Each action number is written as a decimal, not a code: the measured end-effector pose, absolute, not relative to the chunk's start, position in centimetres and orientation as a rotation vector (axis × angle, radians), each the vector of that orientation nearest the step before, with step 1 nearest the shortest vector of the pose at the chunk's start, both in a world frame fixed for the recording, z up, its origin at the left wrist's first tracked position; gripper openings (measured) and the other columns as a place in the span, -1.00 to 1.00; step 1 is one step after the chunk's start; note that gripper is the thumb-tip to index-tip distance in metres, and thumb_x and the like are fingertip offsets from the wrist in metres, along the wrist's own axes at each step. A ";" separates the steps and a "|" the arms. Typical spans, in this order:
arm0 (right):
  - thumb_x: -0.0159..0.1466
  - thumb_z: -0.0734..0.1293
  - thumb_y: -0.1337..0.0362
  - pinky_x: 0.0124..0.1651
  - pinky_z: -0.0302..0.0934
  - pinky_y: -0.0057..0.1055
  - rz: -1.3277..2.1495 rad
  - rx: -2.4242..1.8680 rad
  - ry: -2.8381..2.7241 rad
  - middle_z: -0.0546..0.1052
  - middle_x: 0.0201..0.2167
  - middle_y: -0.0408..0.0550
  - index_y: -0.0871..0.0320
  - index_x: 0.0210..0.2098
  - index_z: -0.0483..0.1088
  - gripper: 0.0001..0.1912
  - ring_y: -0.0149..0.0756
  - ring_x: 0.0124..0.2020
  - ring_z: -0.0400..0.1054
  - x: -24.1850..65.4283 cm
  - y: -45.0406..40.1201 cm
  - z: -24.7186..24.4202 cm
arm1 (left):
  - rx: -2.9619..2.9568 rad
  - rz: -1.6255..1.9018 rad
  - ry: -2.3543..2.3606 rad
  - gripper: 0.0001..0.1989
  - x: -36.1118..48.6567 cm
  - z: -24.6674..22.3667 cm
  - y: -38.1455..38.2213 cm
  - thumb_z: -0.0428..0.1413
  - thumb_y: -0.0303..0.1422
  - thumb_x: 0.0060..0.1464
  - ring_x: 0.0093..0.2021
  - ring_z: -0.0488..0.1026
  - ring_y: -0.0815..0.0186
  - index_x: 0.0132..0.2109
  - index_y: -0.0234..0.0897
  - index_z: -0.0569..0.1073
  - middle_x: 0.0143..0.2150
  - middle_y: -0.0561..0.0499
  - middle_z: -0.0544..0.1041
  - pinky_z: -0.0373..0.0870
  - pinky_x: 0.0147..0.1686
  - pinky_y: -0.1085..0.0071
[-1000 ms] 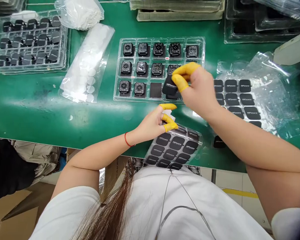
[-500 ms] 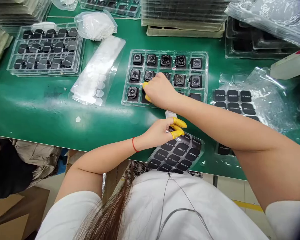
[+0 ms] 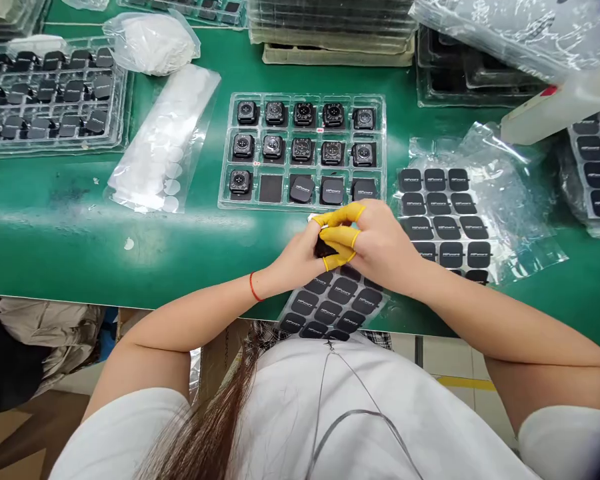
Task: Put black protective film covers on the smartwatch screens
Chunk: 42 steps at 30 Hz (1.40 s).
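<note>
My left hand (image 3: 305,257) and my right hand (image 3: 375,243) meet above a sheet of black labelled stickers (image 3: 327,312) at the table's front edge. Yellow finger cots cover several fingertips. Between them both hands grip a small black piece (image 3: 325,249), mostly hidden by the fingers. Just beyond lies a clear plastic tray (image 3: 223,197). Its two back rows and the front left pocket hold black watch bodies (image 3: 273,145). The second front pocket shows only a dark pad (image 3: 271,189); the three to its right hold black labelled squares (image 3: 333,191).
Another tray (image 3: 123,133) of black pieces stands at the left, beside bags of white material (image 3: 150,43) and round white stickers (image 3: 163,147). More sticker sheets (image 3: 447,227) and a white bottle (image 3: 555,113) lie right. Stacked trays (image 3: 330,27) line the back.
My right hand has come back from the tray to my left hand, and a black piece is now between them. The second front pocket is uncovered. The view has shifted right.
</note>
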State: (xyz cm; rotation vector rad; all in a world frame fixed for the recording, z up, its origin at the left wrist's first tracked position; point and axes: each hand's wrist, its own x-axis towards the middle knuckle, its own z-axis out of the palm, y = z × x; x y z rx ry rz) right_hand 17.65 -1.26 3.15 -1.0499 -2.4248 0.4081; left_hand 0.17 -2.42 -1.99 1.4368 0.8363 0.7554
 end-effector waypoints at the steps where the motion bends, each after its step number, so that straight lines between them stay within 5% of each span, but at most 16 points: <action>1: 0.32 0.21 0.34 -0.14 0.20 -0.12 0.450 -1.041 -2.388 0.53 -0.24 0.04 0.10 -0.31 0.50 -0.79 -0.14 -0.24 0.34 18.0 -1.6 3.1 | 1.428 0.719 0.819 -0.46 0.2 -1.8 -2.5 0.26 -0.22 0.05 0.01 0.44 0.20 0.11 -0.20 0.23 0.02 -0.08 0.42 0.45 0.00 0.22; 7: 0.31 0.25 0.22 -0.17 0.29 -0.22 0.908 -1.367 -1.967 0.53 -0.27 -0.05 0.07 -0.25 0.43 -0.87 -0.20 -0.25 0.40 22.0 -1.9 2.7 | 1.334 0.689 0.779 -0.53 -0.4 -0.2 -2.3 0.26 -0.36 0.02 -0.07 0.40 0.33 0.06 -0.20 0.29 0.03 -0.06 0.38 0.42 -0.05 0.36; 13: 0.24 0.22 0.36 -0.15 0.19 -0.07 0.389 -1.884 -2.390 0.52 -0.31 0.15 0.24 -0.20 0.48 -0.77 0.03 -0.23 0.37 23.0 -1.4 1.5 | 1.375 0.624 0.771 -0.49 -0.9 1.0 -2.6 0.26 -0.40 -0.01 -0.13 0.38 0.37 0.09 -0.14 0.30 0.02 -0.03 0.34 0.42 -0.19 0.43; 17: 0.28 0.20 0.38 -0.12 0.14 -0.17 0.310 -1.450 -2.585 0.51 -0.07 0.18 0.21 -0.14 0.48 -0.75 -0.03 -0.12 0.32 19.4 -1.0 1.0 | 1.429 0.637 0.702 -0.47 -1.0 1.1 -2.7 0.25 -0.36 0.01 -0.07 0.40 0.32 0.11 -0.14 0.25 0.07 -0.06 0.32 0.45 -0.16 0.41; 21: 0.23 0.20 0.44 -0.29 0.08 -0.31 0.605 -1.301 -2.664 0.49 -0.32 0.02 0.17 -0.41 0.44 -0.81 -0.22 -0.35 0.27 17.3 0.3 0.1 | 1.468 0.706 0.700 -0.44 -1.0 0.8 -2.5 0.25 -0.34 0.00 0.06 0.40 0.24 0.11 -0.17 0.20 0.12 -0.10 0.33 0.47 -0.06 0.34; 23: 0.26 0.22 0.40 -0.32 0.08 -0.31 0.592 -1.347 -2.525 0.46 -0.39 0.00 0.16 -0.40 0.44 -0.82 -0.22 -0.38 0.26 17.7 0.5 0.5 | 1.433 0.716 0.772 -0.45 -1.0 0.6 -2.3 0.25 -0.34 0.01 -0.03 0.45 0.28 0.11 -0.18 0.21 0.06 -0.09 0.39 0.47 -0.13 0.38; 27: 0.32 0.28 0.27 -0.18 0.18 -0.21 0.500 -1.158 -2.245 0.50 -0.31 -0.02 0.05 -0.27 0.49 -0.87 -0.19 -0.25 0.33 19.0 -0.7 2.6 | 1.370 0.657 0.882 -0.46 -1.2 0.5 -1.8 0.28 -0.34 -0.02 -0.26 0.47 0.38 0.10 -0.18 0.28 -0.07 -0.02 0.49 0.41 -0.33 0.47; 31: 0.33 0.29 0.28 -0.22 0.16 -0.21 0.329 -0.856 -2.369 0.53 -0.29 -0.08 -0.01 -0.34 0.51 -0.83 -0.22 -0.27 0.32 18.5 -1.6 2.9 | 1.470 0.599 0.814 -0.45 -1.3 0.4 -1.6 0.30 -0.32 -0.06 -0.29 0.48 0.38 0.08 -0.20 0.33 -0.13 0.01 0.54 0.41 -0.32 0.47; 37: 0.38 0.23 0.26 -0.18 0.16 -0.19 0.310 -0.850 -2.388 0.52 -0.32 -0.08 -0.02 -0.33 0.52 -0.75 -0.25 -0.29 0.32 18.4 -1.5 1.7 | 1.436 0.617 0.786 -0.43 -1.4 -0.1 -1.4 0.29 -0.34 -0.04 -0.25 0.48 0.39 0.13 -0.21 0.32 -0.05 -0.03 0.53 0.41 -0.32 0.51; 42: 0.38 0.23 0.23 -0.04 0.16 -0.10 0.356 -0.973 -2.333 0.52 -0.29 -0.05 -0.03 -0.27 0.50 -0.80 -0.15 -0.16 0.35 19.1 -0.7 1.6 | 1.417 0.589 0.793 -0.48 -1.1 0.0 -1.5 0.32 -0.30 -0.05 -0.28 0.49 0.38 0.05 -0.25 0.35 -0.19 0.00 0.53 0.43 -0.31 0.50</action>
